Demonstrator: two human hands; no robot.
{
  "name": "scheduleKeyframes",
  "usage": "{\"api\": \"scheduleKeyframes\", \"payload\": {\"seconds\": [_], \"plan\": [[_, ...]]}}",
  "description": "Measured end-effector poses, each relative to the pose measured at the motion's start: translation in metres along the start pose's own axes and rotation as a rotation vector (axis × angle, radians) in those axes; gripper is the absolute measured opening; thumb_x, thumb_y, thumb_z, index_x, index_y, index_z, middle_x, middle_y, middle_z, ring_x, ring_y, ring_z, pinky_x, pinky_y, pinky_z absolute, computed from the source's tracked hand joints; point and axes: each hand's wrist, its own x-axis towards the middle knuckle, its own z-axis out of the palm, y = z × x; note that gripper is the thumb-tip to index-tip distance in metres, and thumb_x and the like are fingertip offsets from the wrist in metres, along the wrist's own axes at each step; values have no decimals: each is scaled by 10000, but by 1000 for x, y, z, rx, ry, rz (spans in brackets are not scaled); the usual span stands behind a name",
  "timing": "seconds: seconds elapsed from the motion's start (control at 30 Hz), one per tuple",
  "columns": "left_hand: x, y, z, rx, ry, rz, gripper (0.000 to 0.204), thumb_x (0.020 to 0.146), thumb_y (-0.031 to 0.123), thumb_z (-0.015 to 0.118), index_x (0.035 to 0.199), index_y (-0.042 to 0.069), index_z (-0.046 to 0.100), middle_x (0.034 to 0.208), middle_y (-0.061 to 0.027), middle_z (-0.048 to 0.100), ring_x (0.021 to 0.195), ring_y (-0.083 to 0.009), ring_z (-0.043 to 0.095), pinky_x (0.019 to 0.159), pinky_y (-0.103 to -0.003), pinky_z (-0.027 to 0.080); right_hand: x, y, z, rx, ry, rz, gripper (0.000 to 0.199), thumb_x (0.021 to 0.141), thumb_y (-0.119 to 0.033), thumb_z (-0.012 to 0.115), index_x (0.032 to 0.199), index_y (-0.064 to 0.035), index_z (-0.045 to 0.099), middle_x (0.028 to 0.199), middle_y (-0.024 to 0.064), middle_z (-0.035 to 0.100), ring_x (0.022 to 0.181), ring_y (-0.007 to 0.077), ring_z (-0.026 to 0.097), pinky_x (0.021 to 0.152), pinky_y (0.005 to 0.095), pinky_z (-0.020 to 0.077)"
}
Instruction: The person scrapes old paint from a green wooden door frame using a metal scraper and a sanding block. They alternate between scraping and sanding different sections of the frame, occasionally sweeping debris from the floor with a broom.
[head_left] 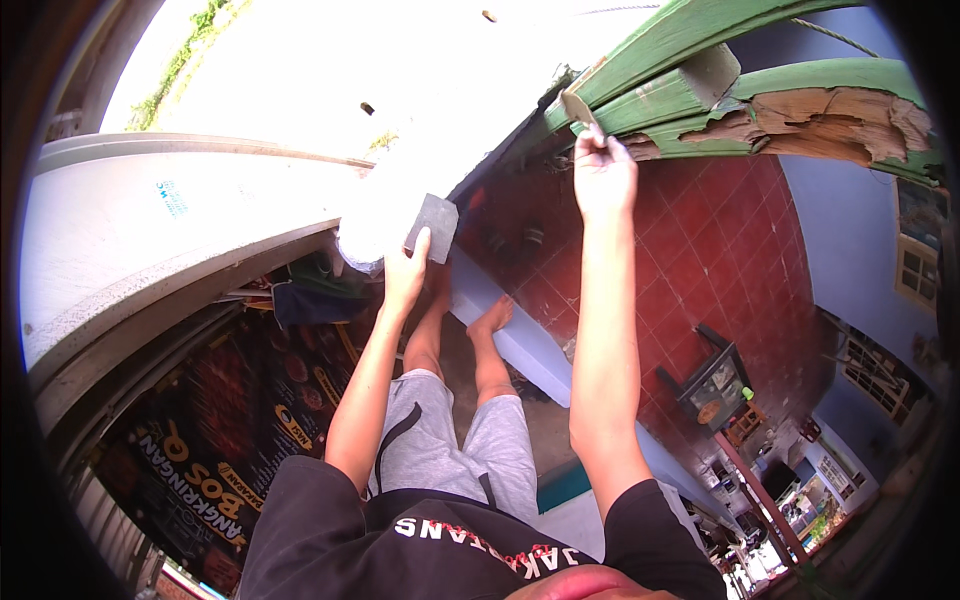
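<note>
My left hand grips a flat grey rectangular plate by its near edge, thumb lying on top. Stretched far forward, my right hand pinches a small thin blade that looks like a putty knife. The blade's tip touches or nearly touches the end of a green-painted wooden beam. Along that beam's lower side the paint is gone and broken brown wood shows, splintered and hollowed. A grey block-like piece sits between the green beams.
A bright white rounded thing stands beside my left hand, beyond a white ledge. Below lie a red tiled floor and a pale blue low wall. A dark printed banner hangs at left; a small table stands at right.
</note>
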Motion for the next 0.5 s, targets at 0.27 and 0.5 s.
{"api": "scheduleKeyframes", "payload": {"seconds": [0.27, 0.5], "plan": [[-59, 25, 29, -308, -253, -182, 314, 1024, 231, 546, 1142, -42, 647, 951, -35, 672, 874, -102, 573, 791, -290, 478, -129, 19, 99, -290, -102, -275, 270, 1027, -191, 515, 1185, 25, 556, 930, 83, 594, 824, 160, 547, 812, 328, 492], [-39, 90, 66, -399, -304, -134, 249, 1020, 229, 550, 1047, -10, 616, 853, -2, 603, 797, -71, 516, 711, -264, 448, -174, 15, -44, -912, 378, -53, 300, 1010, -179, 521, 1183, 58, 581, 1091, 113, 637, 982, 180, 622, 820, 329, 536]]}}
